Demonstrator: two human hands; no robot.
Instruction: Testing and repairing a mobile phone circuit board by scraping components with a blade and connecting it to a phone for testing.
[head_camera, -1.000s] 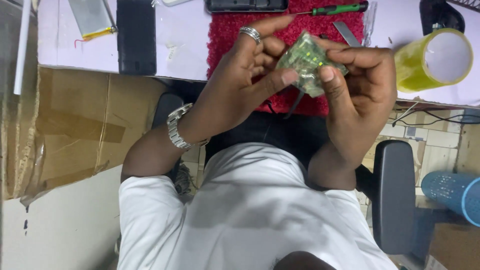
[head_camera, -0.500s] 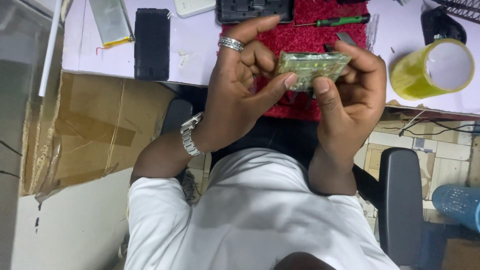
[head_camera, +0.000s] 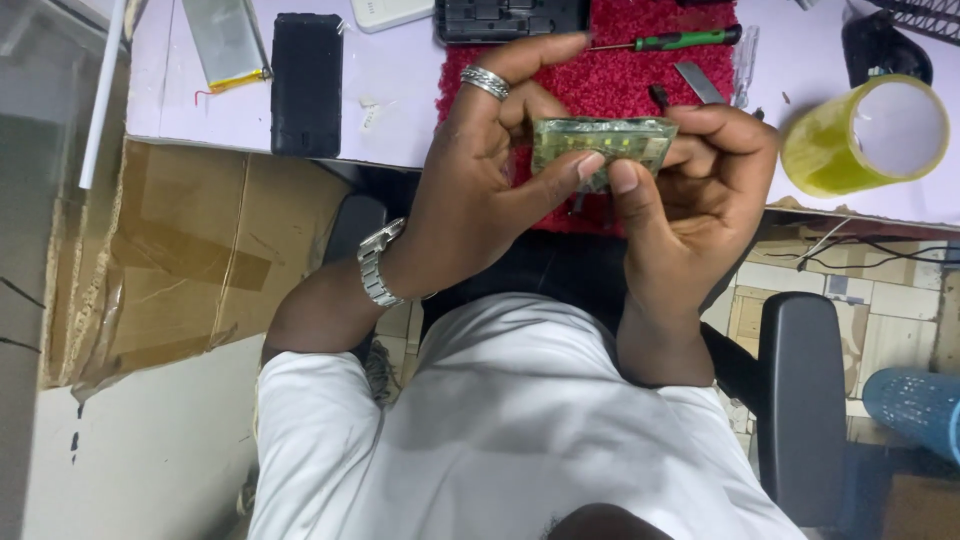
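Both of my hands hold a small green circuit board (head_camera: 603, 143) above the near edge of a red fuzzy mat (head_camera: 640, 80). My left hand (head_camera: 490, 190), with a silver ring and a metal wristwatch, grips the board's left end, thumb pressed on its front edge. My right hand (head_camera: 700, 200) grips the right end, its thumb beside the left thumb. The board is held roughly level, its component side toward me.
On the pale desk (head_camera: 400, 90) lie a black phone (head_camera: 306, 82), a silver battery pack (head_camera: 226, 40), a black device shell (head_camera: 510, 18), a green-handled screwdriver (head_camera: 670, 42) and a yellow tape roll (head_camera: 868, 136). A cardboard box (head_camera: 170, 260) stands at left, a chair armrest (head_camera: 800, 400) at right.
The board has turned from tilted to level and both hands have shifted slightly. The view has moved, showing more of the desk's left side.
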